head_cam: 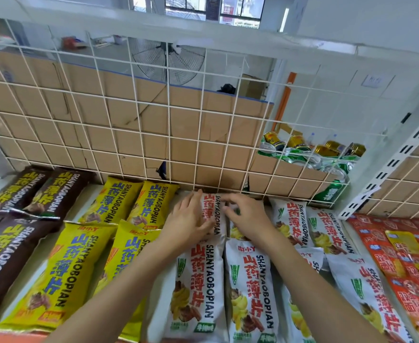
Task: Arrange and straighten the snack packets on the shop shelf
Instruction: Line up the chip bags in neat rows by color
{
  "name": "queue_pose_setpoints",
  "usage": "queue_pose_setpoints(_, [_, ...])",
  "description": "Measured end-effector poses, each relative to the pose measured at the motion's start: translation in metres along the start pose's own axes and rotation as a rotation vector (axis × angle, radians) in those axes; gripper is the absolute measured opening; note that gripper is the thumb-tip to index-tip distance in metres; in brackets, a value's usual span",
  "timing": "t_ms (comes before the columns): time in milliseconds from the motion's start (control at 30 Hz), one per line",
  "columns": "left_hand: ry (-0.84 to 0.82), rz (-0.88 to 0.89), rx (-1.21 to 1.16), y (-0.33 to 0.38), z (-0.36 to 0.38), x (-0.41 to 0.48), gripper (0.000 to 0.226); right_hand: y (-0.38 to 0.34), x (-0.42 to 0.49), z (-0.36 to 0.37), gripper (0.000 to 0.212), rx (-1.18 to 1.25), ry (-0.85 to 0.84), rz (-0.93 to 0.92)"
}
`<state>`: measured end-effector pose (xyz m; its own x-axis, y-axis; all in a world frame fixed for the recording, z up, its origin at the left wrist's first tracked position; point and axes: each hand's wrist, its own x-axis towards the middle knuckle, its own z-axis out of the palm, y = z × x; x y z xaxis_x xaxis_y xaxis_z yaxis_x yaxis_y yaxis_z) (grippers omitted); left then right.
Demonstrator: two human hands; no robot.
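Observation:
Long snack packets lie in rows on the white shelf [84, 191]. Brown packets [13, 243] fill the left, yellow packets [62, 276] come beside them, white packets [250, 280] take the middle and right. At the back of the white row, against the wire grid, lies one white packet [214, 214]. My left hand [188, 221] rests flat on that packet's left side with fingers straight. My right hand [249, 216] lies on the white packet to its right, fingers bent at its top edge. Both forearms cross the front white packets.
A white wire grid [168, 125] backs the shelf, with cardboard boxes [104, 107] behind it. Green and gold drink cans [322, 157] sit in a box at back right. Red and orange packets [396, 263] lie at the far right beyond a slotted white upright [386, 167].

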<state>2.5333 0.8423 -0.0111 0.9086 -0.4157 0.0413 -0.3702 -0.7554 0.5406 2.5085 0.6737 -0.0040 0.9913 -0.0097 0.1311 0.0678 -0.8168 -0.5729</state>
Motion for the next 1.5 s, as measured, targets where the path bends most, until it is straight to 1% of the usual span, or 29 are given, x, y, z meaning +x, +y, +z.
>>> queue_pose_setpoints(100, [0.043, 0.044, -0.019, -0.003, -0.003, -0.030, 0.079, -0.009, -0.011, -0.005, 0.020, 0.063, -0.059, -0.018])
queue_pose_setpoints(200, [0.092, 0.076, 0.018, -0.004, 0.003, -0.053, 0.083, -0.015, -0.017, -0.004, 0.015, 0.019, -0.149, -0.064])
queue_pose_setpoints(267, [0.093, 0.080, 0.019, -0.001, 0.007, -0.065, 0.086, -0.019, -0.020, -0.001, 0.017, -0.024, -0.206, -0.080])
queue_pose_setpoints(367, [0.076, 0.085, 0.019, 0.008, 0.014, -0.083, 0.087, -0.024, -0.023, 0.004, 0.026, -0.082, -0.254, -0.064])
queue_pose_setpoints(500, [0.067, 0.032, 0.039, 0.010, 0.031, -0.098, 0.098, -0.028, -0.024, 0.009, 0.028, -0.099, -0.294, -0.053])
queue_pose_setpoints(567, [0.101, 0.015, 0.055, 0.011, 0.039, -0.105, 0.106, -0.030, -0.023, 0.009, 0.029, -0.133, -0.341, -0.058])
queue_pose_setpoints(667, [0.173, 0.002, 0.011, 0.015, 0.049, -0.114, 0.106, -0.029, -0.023, 0.007, 0.026, -0.111, -0.375, -0.052])
queue_pose_setpoints(800, [0.177, -0.052, 0.021, 0.016, 0.056, -0.122, 0.105, -0.025, -0.026, 0.005, 0.024, -0.027, -0.406, -0.033])
queue_pose_setpoints(867, [0.171, -0.076, 0.028, 0.017, 0.057, -0.124, 0.102, -0.022, -0.027, 0.004, 0.021, -0.002, -0.408, -0.027])
queue_pose_setpoints(933, [0.164, -0.109, 0.033, 0.018, 0.057, -0.126, 0.106, -0.021, -0.026, 0.004, 0.018, -0.003, -0.405, -0.021])
queue_pose_setpoints(1033, [0.158, -0.140, 0.037, 0.017, 0.061, -0.128, 0.109, -0.021, -0.024, 0.007, 0.021, -0.033, -0.397, -0.015])
queue_pose_setpoints(1133, [0.160, -0.130, 0.061, 0.019, 0.063, -0.131, 0.105, -0.020, -0.022, 0.011, 0.020, -0.052, -0.341, -0.014])
queue_pose_setpoints(1267, [0.170, -0.131, 0.079, 0.022, 0.064, -0.135, 0.105, -0.019, -0.020, 0.018, 0.021, -0.145, -0.276, -0.015])
queue_pose_setpoints(1367, [0.163, -0.158, 0.093, 0.022, 0.064, -0.136, 0.111, -0.019, -0.018, 0.019, 0.021, -0.186, -0.270, -0.022])
queue_pose_setpoints(1500, [0.134, -0.176, 0.152, 0.021, 0.063, -0.134, 0.111, -0.016, -0.018, 0.017, 0.021, -0.185, -0.275, -0.038])
